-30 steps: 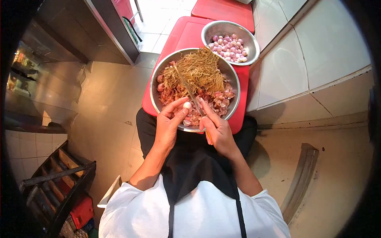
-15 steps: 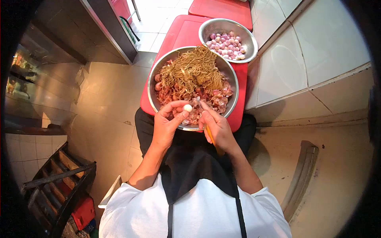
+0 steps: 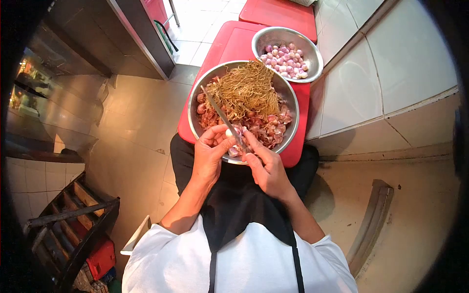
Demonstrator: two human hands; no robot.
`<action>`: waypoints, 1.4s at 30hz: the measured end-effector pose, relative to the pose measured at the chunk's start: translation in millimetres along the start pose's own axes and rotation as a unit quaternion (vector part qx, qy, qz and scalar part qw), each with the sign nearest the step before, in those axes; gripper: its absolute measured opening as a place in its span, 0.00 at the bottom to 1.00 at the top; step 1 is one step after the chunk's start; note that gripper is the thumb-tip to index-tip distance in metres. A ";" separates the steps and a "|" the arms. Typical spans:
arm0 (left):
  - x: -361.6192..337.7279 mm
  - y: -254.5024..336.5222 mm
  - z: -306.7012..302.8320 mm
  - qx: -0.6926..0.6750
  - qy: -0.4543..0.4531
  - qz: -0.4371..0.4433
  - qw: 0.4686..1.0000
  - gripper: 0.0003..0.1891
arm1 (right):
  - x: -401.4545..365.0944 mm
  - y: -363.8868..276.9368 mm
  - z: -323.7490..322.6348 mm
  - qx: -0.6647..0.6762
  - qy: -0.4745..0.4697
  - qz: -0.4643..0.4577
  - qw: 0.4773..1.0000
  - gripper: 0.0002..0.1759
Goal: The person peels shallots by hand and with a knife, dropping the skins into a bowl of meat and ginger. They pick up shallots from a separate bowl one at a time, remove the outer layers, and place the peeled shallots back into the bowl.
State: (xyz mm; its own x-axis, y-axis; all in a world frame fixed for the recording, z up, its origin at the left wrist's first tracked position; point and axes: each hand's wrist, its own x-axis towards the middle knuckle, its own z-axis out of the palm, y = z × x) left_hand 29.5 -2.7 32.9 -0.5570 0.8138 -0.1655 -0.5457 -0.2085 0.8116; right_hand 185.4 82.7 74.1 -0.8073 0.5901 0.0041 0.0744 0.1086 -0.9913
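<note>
Head view: fingers of left hand point(image 3: 210, 156) pinched on a small pale round shallot point(image 3: 228, 132) over the near rim of a wide round steel bowl point(image 3: 293, 105), right hand point(image 3: 266, 168) wrapped around a thin steel-bladed knife point(image 3: 221, 113); likely light, firm, slippery, best gripped by its ends.

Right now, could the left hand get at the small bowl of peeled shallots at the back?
Probably yes. The small bowl stands open just beyond the big bowl, uncovered. But the left hand would have to pass over the knife, and its fingers hold a shallot.
</note>
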 end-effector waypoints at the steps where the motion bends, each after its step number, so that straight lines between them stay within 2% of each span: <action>1: -1.0 1.2 1.8 0.010 0.001 0.014 1.000 0.17 | -0.1 2.8 2.0 -0.012 0.004 -0.017 1.000 0.29; 5: -4.5 5.8 7.6 0.054 0.016 0.048 0.997 0.16 | 0.9 1.7 4.1 -0.025 -0.003 -0.028 0.999 0.28; 8: -6.0 3.9 5.1 0.104 0.030 0.073 0.991 0.16 | 2.4 4.5 6.9 -0.060 0.014 -0.094 0.994 0.27; 11: -7.0 4.7 4.4 0.126 0.030 0.080 0.988 0.16 | 1.6 6.7 9.3 -0.082 0.026 -0.089 0.992 0.26; 14: -10.2 6.6 10.4 0.109 0.020 0.079 0.991 0.17 | 1.3 12.9 5.8 0.010 0.043 0.042 0.998 0.26; 17: -9.4 5.4 8.0 0.061 0.000 0.066 0.996 0.17 | 2.1 6.8 -0.2 0.123 0.039 0.150 0.980 0.26; 21: -5.3 8.5 8.9 -0.045 -0.017 0.009 0.999 0.18 | 3.1 12.1 0.6 0.150 0.057 0.131 0.978 0.27; 27: -0.7 6.8 1.5 -0.091 -0.035 -0.037 0.995 0.18 | 2.5 8.9 -2.9 0.152 0.073 0.132 0.977 0.28; 29: -0.7 5.4 1.2 -0.098 -0.027 -0.038 0.994 0.18 | 1.1 6.5 -0.5 0.148 0.090 0.119 0.978 0.28; 32: 0.1 4.1 1.4 -0.105 -0.033 -0.036 0.993 0.18 | -2.2 -4.1 -6.0 0.122 0.040 0.152 0.980 0.29; 36: -0.7 0.7 2.8 -0.098 -0.035 -0.015 0.994 0.16 | -1.5 -3.1 -3.1 0.012 0.011 0.060 0.998 0.30; 39: -1.1 -0.9 1.5 -0.073 -0.036 -0.008 0.997 0.16 | -1.8 -0.8 -1.2 0.006 0.007 0.046 0.999 0.30; 42: -1.7 -1.9 0.7 -0.105 -0.036 -0.015 0.994 0.14 | -1.3 0.7 0.4 0.019 0.018 0.059 0.998 0.30</action>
State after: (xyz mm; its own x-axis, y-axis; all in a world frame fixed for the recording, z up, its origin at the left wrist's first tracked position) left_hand 31.9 -3.3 32.0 -0.4961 0.8568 -0.1408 -0.6842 -0.2860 0.6709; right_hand 186.3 81.6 73.4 -0.7731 0.6248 -0.1094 0.1450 0.0061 -0.9894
